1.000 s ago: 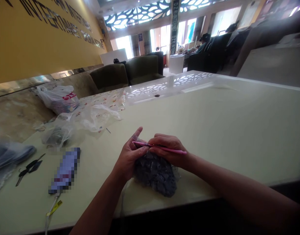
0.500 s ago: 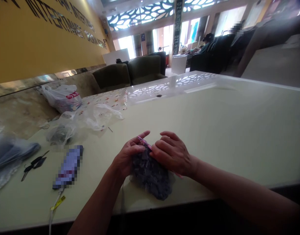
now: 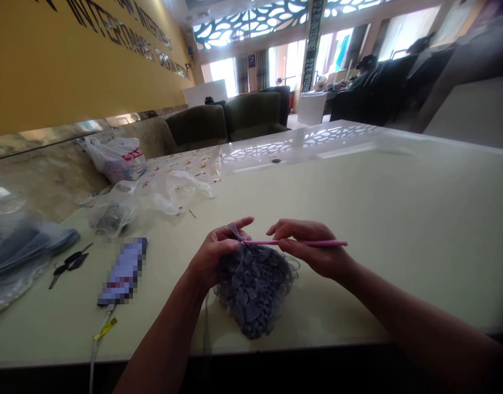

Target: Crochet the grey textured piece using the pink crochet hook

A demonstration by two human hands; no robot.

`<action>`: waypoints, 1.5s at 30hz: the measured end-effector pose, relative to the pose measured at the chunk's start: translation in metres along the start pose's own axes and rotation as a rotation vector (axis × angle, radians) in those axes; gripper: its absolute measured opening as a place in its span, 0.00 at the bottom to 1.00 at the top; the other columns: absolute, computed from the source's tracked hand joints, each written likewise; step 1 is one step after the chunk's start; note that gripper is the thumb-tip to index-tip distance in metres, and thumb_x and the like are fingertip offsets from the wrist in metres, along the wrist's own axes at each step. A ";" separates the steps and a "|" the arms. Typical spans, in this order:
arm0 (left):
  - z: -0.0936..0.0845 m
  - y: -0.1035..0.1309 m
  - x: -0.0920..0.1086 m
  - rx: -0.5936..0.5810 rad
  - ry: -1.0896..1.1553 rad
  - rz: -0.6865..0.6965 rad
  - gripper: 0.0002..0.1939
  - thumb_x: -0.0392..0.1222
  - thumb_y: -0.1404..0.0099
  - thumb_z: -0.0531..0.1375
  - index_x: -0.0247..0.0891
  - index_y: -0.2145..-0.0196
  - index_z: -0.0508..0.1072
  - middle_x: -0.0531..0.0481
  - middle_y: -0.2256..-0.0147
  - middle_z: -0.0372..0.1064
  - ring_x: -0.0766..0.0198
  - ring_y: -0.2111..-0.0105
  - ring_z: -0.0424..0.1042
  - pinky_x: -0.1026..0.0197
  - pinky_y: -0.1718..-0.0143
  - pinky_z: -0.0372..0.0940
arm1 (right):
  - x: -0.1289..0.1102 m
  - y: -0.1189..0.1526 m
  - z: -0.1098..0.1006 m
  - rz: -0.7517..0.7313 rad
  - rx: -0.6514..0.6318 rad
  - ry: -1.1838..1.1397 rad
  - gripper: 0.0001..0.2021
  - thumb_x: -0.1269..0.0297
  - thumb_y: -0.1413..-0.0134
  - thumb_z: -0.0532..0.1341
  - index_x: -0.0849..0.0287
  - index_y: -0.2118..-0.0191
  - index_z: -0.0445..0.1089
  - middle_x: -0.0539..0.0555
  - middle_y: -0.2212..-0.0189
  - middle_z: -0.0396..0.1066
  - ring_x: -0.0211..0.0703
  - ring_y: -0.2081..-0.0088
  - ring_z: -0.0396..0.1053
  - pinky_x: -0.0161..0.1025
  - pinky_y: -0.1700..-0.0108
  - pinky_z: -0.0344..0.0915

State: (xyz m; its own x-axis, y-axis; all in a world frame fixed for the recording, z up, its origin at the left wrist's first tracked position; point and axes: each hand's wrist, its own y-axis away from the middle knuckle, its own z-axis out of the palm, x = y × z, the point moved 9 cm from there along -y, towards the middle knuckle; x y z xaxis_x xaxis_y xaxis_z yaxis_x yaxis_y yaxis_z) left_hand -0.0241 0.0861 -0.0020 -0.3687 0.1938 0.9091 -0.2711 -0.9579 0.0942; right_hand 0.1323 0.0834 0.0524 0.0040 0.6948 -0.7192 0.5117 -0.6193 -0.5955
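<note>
A grey-blue ruffled crocheted piece (image 3: 253, 290) hangs from my left hand (image 3: 214, 251), just above the table's near edge. The left thumb and fingers pinch its top edge, where a grey ribbon strand stands up. My right hand (image 3: 312, 249) is closed on a pink crochet hook (image 3: 321, 243), which lies almost level and points left. The hook's tip meets the piece's top edge beside my left thumb. A length of grey ribbon trails down below my left hand.
On the left of the pale table (image 3: 378, 219) lie a pixelated phone-like object (image 3: 123, 271) with a white cable, keys (image 3: 68, 262), a bagged blue cloth (image 3: 29, 246), and clear plastic bags (image 3: 175, 191). A filled white bag (image 3: 120, 158) stands behind. A person (image 3: 364, 71) sits far back.
My right hand has moved right and turned, so the pink hook now shows level. The crocheted piece has swung round and shows more of its face. The view has shifted slightly.
</note>
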 end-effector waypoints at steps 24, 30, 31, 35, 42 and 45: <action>-0.021 0.013 0.029 0.507 -0.645 0.425 0.24 0.56 0.33 0.59 0.41 0.45 0.75 0.43 0.47 0.73 0.51 0.44 0.68 0.52 0.39 0.55 | 0.006 0.007 -0.008 0.126 0.284 0.052 0.10 0.62 0.37 0.58 0.60 0.67 0.72 0.49 0.75 0.69 0.34 0.74 0.64 0.31 0.72 0.61; 0.006 0.004 -0.004 0.191 -0.131 0.148 0.35 0.68 0.33 0.50 0.41 0.42 0.72 0.43 0.57 0.79 0.51 0.46 0.71 0.51 0.40 0.58 | 0.015 0.007 0.002 0.166 0.240 -0.037 0.08 0.61 0.38 0.60 0.59 0.64 0.75 0.50 0.72 0.74 0.35 0.72 0.68 0.30 0.70 0.64; 0.010 0.004 -0.008 0.150 -0.086 0.117 0.35 0.68 0.34 0.50 0.42 0.41 0.72 0.43 0.57 0.79 0.50 0.46 0.71 0.50 0.41 0.59 | 0.016 0.008 0.003 0.166 0.239 -0.037 0.08 0.62 0.38 0.60 0.58 0.64 0.75 0.49 0.72 0.74 0.34 0.72 0.68 0.30 0.70 0.64; 0.016 0.005 -0.005 0.041 -0.128 0.157 0.30 0.67 0.36 0.56 0.40 0.53 0.80 0.42 0.40 0.68 0.45 0.38 0.63 0.50 0.39 0.57 | 0.019 0.008 0.005 0.160 0.219 -0.071 0.08 0.62 0.38 0.61 0.58 0.61 0.76 0.50 0.69 0.77 0.36 0.69 0.72 0.31 0.66 0.68; 0.018 0.006 -0.011 -0.028 -0.346 0.084 0.30 0.48 0.46 0.72 0.46 0.45 0.75 0.45 0.49 0.75 0.46 0.45 0.69 0.50 0.44 0.61 | 0.004 0.002 0.004 0.021 0.169 -0.062 0.08 0.64 0.36 0.60 0.57 0.58 0.77 0.53 0.65 0.75 0.38 0.65 0.73 0.35 0.61 0.71; 0.020 0.005 -0.010 -0.056 -0.391 0.073 0.28 0.44 0.43 0.70 0.47 0.45 0.75 0.45 0.46 0.73 0.47 0.45 0.69 0.49 0.43 0.60 | -0.006 0.001 0.003 -0.060 0.149 -0.029 0.08 0.67 0.36 0.60 0.56 0.58 0.76 0.53 0.64 0.74 0.37 0.64 0.73 0.35 0.60 0.71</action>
State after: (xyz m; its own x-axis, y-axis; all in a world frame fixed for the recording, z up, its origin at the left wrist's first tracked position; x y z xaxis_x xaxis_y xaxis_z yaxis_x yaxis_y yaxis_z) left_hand -0.0042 0.0747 -0.0028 -0.0252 0.0198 0.9995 -0.3084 -0.9512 0.0111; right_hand 0.1306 0.0777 0.0548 -0.0489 0.7227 -0.6894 0.3767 -0.6259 -0.6829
